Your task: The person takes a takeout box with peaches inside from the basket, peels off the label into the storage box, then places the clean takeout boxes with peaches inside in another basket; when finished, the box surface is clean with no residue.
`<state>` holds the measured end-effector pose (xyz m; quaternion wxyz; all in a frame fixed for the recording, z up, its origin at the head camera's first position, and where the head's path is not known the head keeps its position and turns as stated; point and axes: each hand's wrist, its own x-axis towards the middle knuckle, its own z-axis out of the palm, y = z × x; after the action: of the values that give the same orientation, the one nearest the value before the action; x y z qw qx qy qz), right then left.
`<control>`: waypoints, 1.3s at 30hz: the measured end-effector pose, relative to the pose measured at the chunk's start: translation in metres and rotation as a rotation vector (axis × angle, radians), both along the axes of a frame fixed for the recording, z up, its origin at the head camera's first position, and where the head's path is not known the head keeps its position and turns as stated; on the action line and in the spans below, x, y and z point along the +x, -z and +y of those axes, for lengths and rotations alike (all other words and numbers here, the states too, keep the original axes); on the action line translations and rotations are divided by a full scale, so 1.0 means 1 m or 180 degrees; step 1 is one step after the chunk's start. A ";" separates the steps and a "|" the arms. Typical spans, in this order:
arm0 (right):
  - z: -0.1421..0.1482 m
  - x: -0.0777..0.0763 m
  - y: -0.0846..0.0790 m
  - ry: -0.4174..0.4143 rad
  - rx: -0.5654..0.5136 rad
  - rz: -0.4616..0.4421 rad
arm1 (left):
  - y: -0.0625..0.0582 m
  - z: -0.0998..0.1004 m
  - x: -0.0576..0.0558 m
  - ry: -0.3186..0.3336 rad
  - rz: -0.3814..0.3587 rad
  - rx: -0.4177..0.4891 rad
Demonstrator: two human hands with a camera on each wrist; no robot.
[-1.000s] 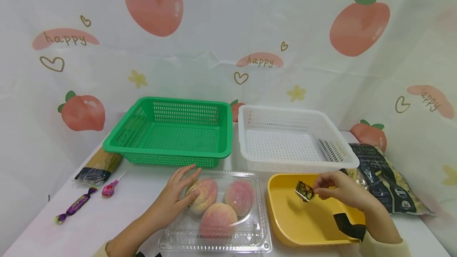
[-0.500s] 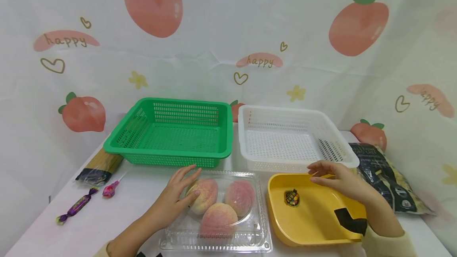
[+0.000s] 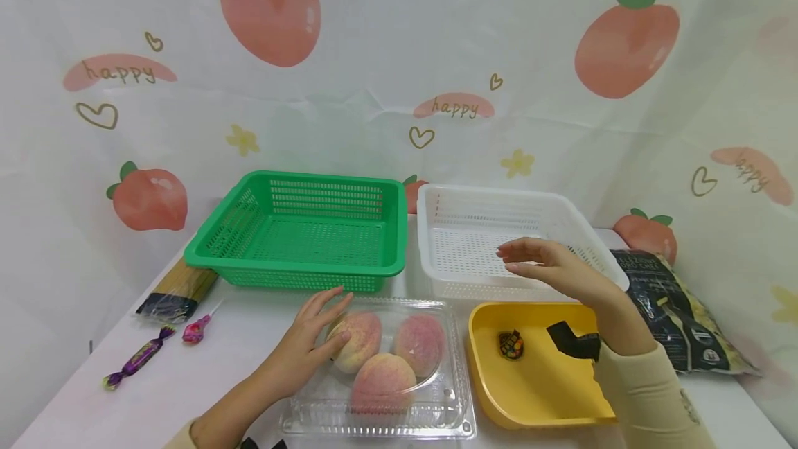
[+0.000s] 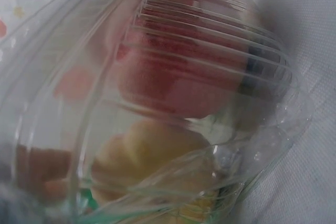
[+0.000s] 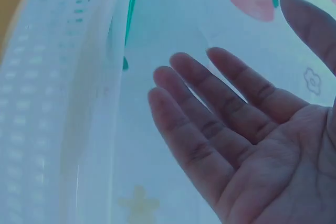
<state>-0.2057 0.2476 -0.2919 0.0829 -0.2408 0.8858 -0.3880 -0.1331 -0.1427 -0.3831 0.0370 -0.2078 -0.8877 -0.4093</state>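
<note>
My left hand point(image 3: 308, 341) rests on the left side of a clear plastic clamshell box point(image 3: 442, 400), its fingers spread. Inside the box are three peaches point(image 3: 383, 383), seen through the lid in the left wrist view too. Above the front part of the white basket point(image 3: 461, 251) hovers my right hand point(image 3: 557, 269), holding nothing. Its palm and relaxed fingers point(image 5: 194, 150) show in the right wrist view. A small dark, shiny wrapped piece point(image 3: 510, 345) with a colourful print lies in the yellow tub point(image 3: 536, 393), below and left of the right wrist.
A green basket point(image 3: 312, 269) stands at the back left. A purple wrapped candy point(image 3: 140, 357), a pink lollipop point(image 3: 196, 330) and a packet of thin tan sticks point(image 3: 177, 287) lie at the left. A black printed bag point(image 3: 670, 317) is at the right. A printed cloth hangs behind.
My right hand has let go of the small wrapped piece, which dropped into the yellow tub. The hand has then moved up and leftward over the white basket. My left hand stays put.
</note>
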 end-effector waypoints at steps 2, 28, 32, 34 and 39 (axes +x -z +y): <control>-0.006 -0.008 -0.001 -0.0054 -0.0042 -0.0055 | 0.000 0.000 0.000 0.0003 -0.0016 0.0011; -0.116 -0.079 -0.013 -0.0581 -0.0288 -0.0554 | 0.002 -0.002 0.001 -0.0011 -0.0046 0.0059; -0.128 -0.095 -0.012 -0.0526 -0.0417 -0.0619 | 0.002 -0.001 0.000 -0.0001 -0.0027 0.0051; -0.134 -0.104 -0.011 -0.0468 -0.0537 -0.0701 | 0.001 0.000 0.000 -0.0007 -0.0015 0.0032; -0.150 -0.121 -0.010 -0.0260 -0.0805 -0.0920 | 0.000 0.001 0.001 -0.0021 -0.0032 0.0001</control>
<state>-0.3271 0.0977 -0.2822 0.1940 -0.2269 0.7983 -0.5231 -0.1325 -0.1418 -0.3832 0.0339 -0.2027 -0.8885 -0.4103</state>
